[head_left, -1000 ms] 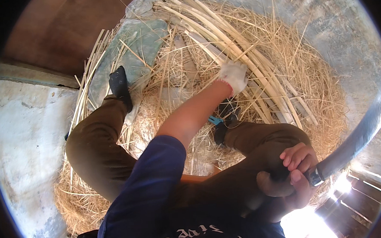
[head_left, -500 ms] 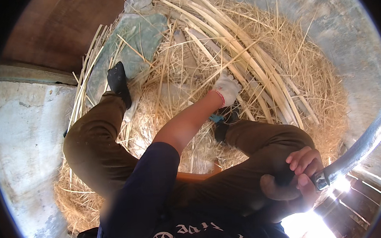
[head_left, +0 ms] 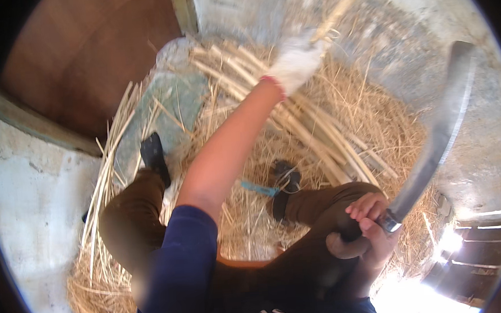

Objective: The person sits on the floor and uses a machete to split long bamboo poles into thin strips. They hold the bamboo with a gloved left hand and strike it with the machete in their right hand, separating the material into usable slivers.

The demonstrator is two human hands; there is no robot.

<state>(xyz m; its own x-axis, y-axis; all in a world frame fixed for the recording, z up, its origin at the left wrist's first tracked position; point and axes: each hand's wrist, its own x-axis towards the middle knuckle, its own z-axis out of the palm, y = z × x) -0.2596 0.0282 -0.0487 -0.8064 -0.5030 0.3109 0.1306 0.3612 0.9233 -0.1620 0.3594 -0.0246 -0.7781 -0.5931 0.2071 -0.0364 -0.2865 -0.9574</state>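
Observation:
My left hand [head_left: 299, 61], in a white glove with a red cuff, is raised beyond the pile and closed round a pale split bamboo strip [head_left: 342, 13]. The strip points up past the top of the view and is blurred by motion. Bare and held by my right thigh, my right hand [head_left: 374, 223] grips the hooked wooden handle of a long curved machete [head_left: 425, 157]. Its blade slants up and away to the right. Beneath my left forearm and beyond it lies a bundle of split bamboo strips [head_left: 312, 132].
Pale shavings [head_left: 397, 124] cover the floor round my feet. More thin strips [head_left: 101, 194] lie at the left beside a greenish slab [head_left: 170, 107]. A brown panel [head_left: 95, 57] stands at the far left, a grey wall [head_left: 425, 8] at the far right. A blue strap [head_left: 259, 188] lies by my right shoe.
My left hand has risen from among the strips, up and away, with a strip in it. The machete blade has swung from pointing right to pointing upward. The view has shifted slightly.

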